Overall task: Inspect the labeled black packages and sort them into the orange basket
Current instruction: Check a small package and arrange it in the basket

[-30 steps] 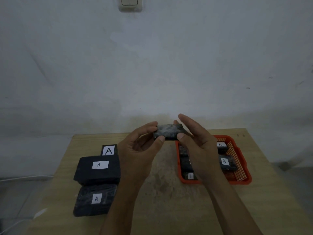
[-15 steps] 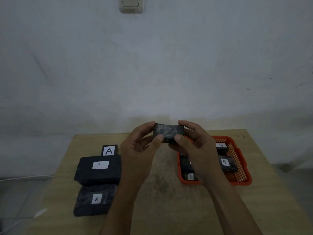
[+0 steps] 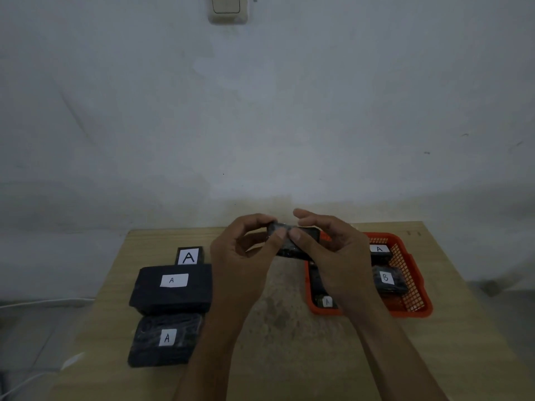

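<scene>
I see both hands raised above the middle of a wooden table, holding one small black package between them. My left hand pinches its left end with thumb and curled fingers; my right hand grips the right end, thumb on the near face, fingers over the top. No label shows on the held package.

To the right, partly behind my right hand, sits the orange basket. Inside it I can make out packages labeled A, B, and another A at the near edge.

On the table's left side lie three more black packages, each marked A: a small one farthest back, a large one just in front of it, and a wrinkled one nearest me.

A light switch is on the wall above
</scene>
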